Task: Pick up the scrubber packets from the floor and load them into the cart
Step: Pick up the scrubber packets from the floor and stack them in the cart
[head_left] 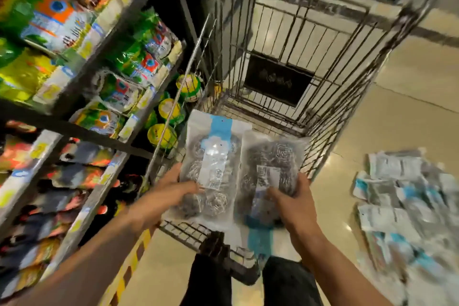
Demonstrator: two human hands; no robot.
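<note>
Stocked shelves (82,77) crowd the wire cart (293,62) on its left; loose scrubber packets (397,194) litter the floor (409,97) right. Left hand (171,191) and right hand (295,204) each grasp a packet (213,164) over the cart's near rim.

On my screen I see two bare arms coming in from the bottom edge, without sleeves anywhere in view, and no watch, ring or glove on the left hand (171,191) or on the right hand (295,204). The fingers (278,194) of the right hand have short nails, as far as the blur lets me judge. Between the arms, low in the picture, are the two legs in dark, almost black trousers (288,283), of plain cloth with no pattern that I can make out.
</note>
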